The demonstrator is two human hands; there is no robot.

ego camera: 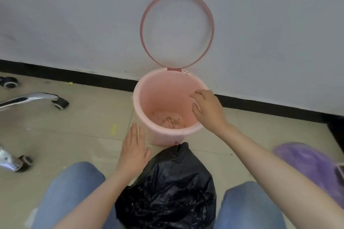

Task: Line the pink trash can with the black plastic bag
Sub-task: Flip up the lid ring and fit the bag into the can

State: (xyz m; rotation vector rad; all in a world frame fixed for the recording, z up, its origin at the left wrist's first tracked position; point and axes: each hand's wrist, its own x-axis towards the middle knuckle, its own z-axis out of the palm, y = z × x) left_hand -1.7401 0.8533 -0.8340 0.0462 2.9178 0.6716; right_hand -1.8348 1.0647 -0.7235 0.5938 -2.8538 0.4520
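Note:
The pink trash can (143,98) stands on the tiled floor by the wall, with no liner and some brown debris at its bottom. Its pink ring lid (147,11) is swung up against the wall. A filled, crumpled black plastic bag (167,188) sits on the floor between my knees, just in front of the can. My right hand (208,108) hovers over the can's right rim, fingers loosely curled and holding nothing. My left hand (133,148) is flat with fingers extended, left of the can's base and beside the bag's top, empty.
Chrome chair legs with black casters (59,102) lie at the left, another caster (24,161) lower left. A purple object (307,160) sits on the floor at the right. A black baseboard (74,78) runs along the wall. My jeans-clad knees frame the bag.

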